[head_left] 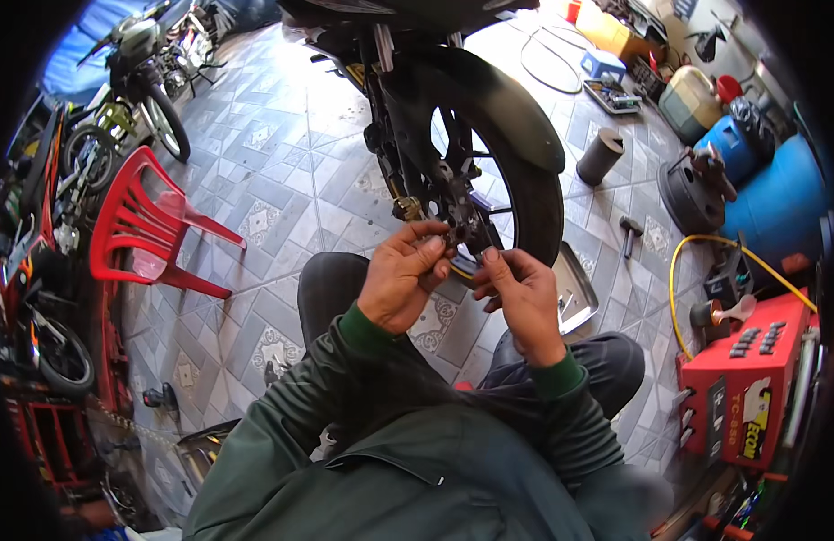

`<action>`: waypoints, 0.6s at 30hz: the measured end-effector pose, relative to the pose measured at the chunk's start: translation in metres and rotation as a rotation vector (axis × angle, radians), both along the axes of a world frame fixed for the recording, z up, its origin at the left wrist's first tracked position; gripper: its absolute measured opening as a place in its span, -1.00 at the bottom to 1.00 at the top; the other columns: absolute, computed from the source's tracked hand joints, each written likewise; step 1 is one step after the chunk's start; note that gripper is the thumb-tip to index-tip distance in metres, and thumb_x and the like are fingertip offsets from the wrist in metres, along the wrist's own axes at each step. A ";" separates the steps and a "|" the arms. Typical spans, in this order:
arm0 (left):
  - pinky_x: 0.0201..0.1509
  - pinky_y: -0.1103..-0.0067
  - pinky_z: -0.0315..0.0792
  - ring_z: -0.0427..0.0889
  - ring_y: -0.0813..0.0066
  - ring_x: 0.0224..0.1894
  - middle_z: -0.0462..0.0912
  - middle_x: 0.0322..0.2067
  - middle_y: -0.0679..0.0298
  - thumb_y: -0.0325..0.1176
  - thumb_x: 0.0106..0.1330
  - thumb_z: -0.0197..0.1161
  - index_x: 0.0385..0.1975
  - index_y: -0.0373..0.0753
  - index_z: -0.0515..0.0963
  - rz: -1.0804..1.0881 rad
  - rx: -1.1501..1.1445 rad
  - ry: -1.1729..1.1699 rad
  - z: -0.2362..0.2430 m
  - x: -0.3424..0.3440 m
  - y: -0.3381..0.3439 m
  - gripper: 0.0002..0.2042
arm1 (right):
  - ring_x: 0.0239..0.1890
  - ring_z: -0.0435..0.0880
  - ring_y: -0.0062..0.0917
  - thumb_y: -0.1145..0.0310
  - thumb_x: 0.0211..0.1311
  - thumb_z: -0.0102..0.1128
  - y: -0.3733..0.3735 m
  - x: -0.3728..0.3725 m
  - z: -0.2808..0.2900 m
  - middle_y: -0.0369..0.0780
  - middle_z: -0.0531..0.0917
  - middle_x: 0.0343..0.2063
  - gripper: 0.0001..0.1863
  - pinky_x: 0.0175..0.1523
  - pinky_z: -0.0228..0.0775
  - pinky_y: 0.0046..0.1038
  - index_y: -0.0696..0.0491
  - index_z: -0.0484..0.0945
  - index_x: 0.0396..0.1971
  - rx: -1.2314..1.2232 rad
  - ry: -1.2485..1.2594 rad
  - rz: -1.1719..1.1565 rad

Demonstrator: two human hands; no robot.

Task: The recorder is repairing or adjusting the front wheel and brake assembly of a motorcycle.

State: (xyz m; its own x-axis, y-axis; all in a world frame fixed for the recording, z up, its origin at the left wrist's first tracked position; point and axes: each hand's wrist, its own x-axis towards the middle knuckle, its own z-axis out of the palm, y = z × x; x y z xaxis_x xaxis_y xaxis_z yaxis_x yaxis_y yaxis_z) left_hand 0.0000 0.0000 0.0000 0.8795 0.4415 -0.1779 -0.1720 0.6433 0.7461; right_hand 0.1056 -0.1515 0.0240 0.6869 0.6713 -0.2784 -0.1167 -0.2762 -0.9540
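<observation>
Dark metal part [462, 227] at the centre of the frame, between the person's hands and in front of the front wheel [540, 212] of a motorcycle. The left hand [399, 287] appears to pinch its left edge, thumb against forefinger; the right hand [527, 302] stands just beside it, thumb and fingertips drawn close, though whether they grip anything cannot be told. Good practice, as judged here: one hand steadies the part while the other works by small fingertip movements, without force, the faces of the part turned to the light; any loose piece is best set in the shallow tray [585, 281], right of centre. Pose: both forearms rise from the lower edge and converge, green cuffs [361, 332] at the wrists; the left hand inclines toward upper right, the right toward upper left, with fingers bent and the hands apart.
</observation>
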 end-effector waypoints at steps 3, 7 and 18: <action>-0.32 0.60 0.44 0.46 0.56 -0.47 0.52 -0.36 0.23 -0.46 0.35 0.10 -0.07 -0.23 0.44 0.020 -0.353 -0.168 -0.010 0.001 -0.011 -0.82 | -0.26 0.58 -0.60 0.11 0.30 0.12 0.008 -0.003 0.003 -0.29 0.65 -0.32 -0.65 -0.09 0.37 -0.54 0.14 0.53 -0.22 0.248 0.549 -0.034; -0.35 0.68 0.38 0.44 0.57 -0.46 0.50 -0.40 0.28 -0.46 0.36 0.09 -0.09 -0.22 0.43 -0.077 -0.490 -0.250 -0.011 0.008 -0.002 -0.83 | -0.25 0.54 -0.64 0.13 0.29 0.14 0.026 0.000 -0.003 -0.32 0.65 -0.34 -0.71 -0.10 0.33 -0.49 0.07 0.56 -0.25 0.356 0.745 -0.145; -0.47 0.69 0.34 0.55 0.57 -0.49 0.63 -0.32 0.19 -0.37 0.30 0.19 -0.03 -0.31 0.49 -0.177 0.342 0.517 0.016 0.037 0.066 -0.72 | -0.29 0.47 -0.73 0.19 0.19 0.27 0.075 0.028 -0.043 -0.41 0.64 -0.34 -0.80 -0.14 0.26 -0.52 -0.01 0.60 -0.29 0.479 0.727 -0.378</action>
